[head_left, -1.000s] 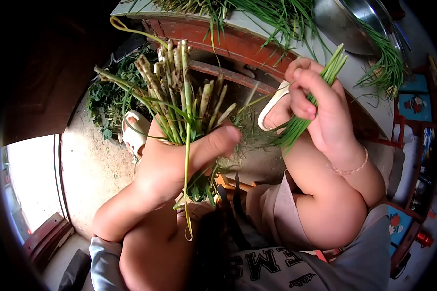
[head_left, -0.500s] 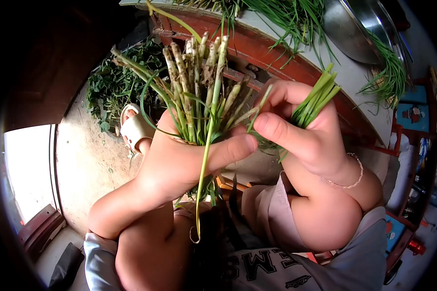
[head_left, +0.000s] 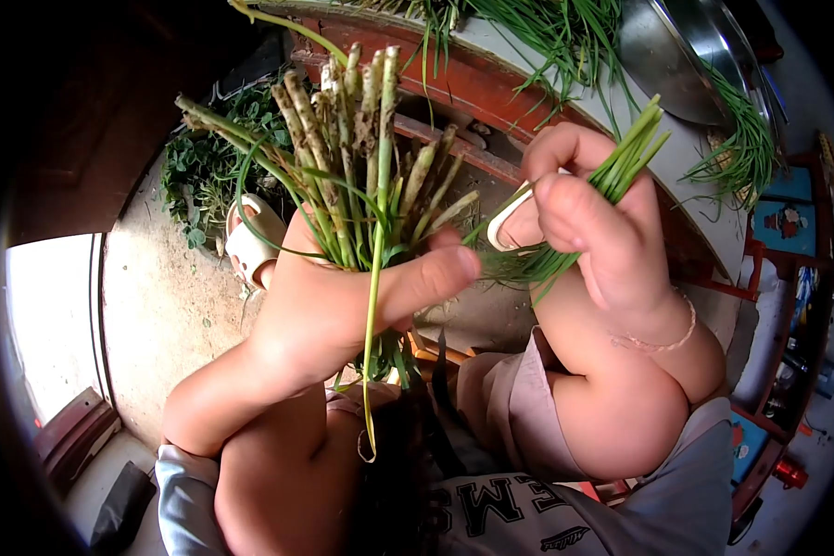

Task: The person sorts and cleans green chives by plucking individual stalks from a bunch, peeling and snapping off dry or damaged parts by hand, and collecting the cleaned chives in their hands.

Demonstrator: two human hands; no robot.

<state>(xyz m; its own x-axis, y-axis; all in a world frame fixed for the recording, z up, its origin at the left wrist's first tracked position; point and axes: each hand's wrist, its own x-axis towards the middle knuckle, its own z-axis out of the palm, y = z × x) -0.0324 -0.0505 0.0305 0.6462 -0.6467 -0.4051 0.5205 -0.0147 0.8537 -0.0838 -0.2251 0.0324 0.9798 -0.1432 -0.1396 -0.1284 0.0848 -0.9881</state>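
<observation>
Here's the table [head_left: 672, 190], the biggest thing in view, its pale top curving over red wood, with a heap of long green leaves [head_left: 570, 42] and a metal bowl [head_left: 663, 69] on it. Down on the floor [head_left: 171, 320], a leafy pile [head_left: 195, 181] sits beyond a light shoe [head_left: 253, 243].

Now the hands, up over the seated person's legs. The left hand [head_left: 329, 301] is clamped round the thick bunch [head_left: 352, 181], back of the hand up, thumb lying across the front and pointing over towards the other hand. The right hand [head_left: 612, 222] is raised above the right thigh, fingers curled and thumb bent in, closed on the thin bunch [head_left: 632, 157]. The two hands are near each other but apart.

And the thick bunch, held upright in front of the lap: pale, stubby stalk ends fanned upwards, smeared with brown dirt, some stalks leaning well out to the left, green lower down and leafy beneath the fist. The thin bunch is smaller and cleaner, bright green, its cut-looking ends tilted up towards the table. Smaller yet, one yellowish strand [head_left: 372, 343] dangles over the left hand, curling at its tip.
</observation>
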